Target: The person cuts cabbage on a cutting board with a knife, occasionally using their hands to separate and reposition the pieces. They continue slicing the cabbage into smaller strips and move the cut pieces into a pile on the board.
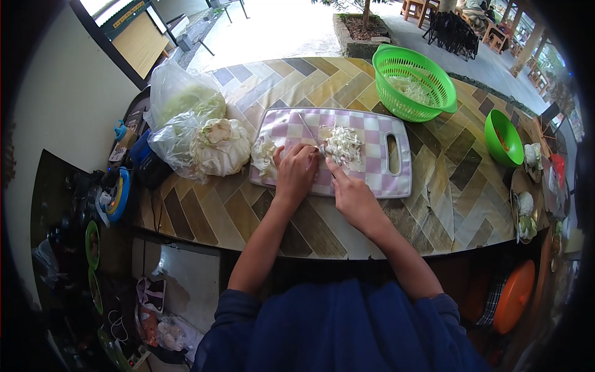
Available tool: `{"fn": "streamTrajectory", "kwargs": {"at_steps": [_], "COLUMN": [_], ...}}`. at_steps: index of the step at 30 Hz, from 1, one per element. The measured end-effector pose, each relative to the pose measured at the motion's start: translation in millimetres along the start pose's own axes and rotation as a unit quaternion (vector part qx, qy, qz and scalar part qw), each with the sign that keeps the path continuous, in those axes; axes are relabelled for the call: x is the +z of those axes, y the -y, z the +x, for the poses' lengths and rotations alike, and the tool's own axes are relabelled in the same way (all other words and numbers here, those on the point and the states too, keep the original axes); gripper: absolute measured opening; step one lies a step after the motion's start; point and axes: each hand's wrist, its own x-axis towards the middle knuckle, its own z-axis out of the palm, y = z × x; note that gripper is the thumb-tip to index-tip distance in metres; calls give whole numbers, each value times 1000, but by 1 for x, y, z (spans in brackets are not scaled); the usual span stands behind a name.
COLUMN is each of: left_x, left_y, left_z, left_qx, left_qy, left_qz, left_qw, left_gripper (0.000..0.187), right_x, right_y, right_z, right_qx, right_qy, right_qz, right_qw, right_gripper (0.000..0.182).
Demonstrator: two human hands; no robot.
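Note:
A pink-and-white checkered cutting board (372,183) lies on the table in front of me. My right hand (355,197) is closed round the handle of a knife (308,127), whose thin blade points away from me across the board. Just left of the blade, my left hand (297,172) presses down with curled fingers on a piece of cabbage, mostly hidden beneath it. Another pale cabbage piece (263,156) rests by the board's left edge. A heap of shredded cabbage (344,146) sits to the right of the blade.
Left of the board are a whole cabbage (221,147) and a clear plastic bag (183,102) with pale green contents. A green colander (443,93) holding shreds stands at the back right. Farther right is a green bowl (503,137) with orange bits.

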Motion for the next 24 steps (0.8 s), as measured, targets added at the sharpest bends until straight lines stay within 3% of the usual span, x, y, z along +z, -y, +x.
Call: {"fn": "streamTrajectory", "kwargs": {"at_steps": [6,12,24], "left_x": [0,-1,-2], "left_y": [1,0,-2], "left_z": [0,1,1], "left_qx": [8,12,-12], "left_qy": [6,2,10], "left_qz": [5,7,6], "left_qw": [1000,1000,1000], "left_gripper": [19,19,20], "right_x": [-21,-41,-7], "right_y": [-10,14,1], "right_z": [-13,-32,-1], "right_qx": [-58,-1,-33], "right_qy": [-28,39,5], "right_qz": [142,91,41], "right_qw": [988,995,999], "right_gripper": [45,46,47]}}
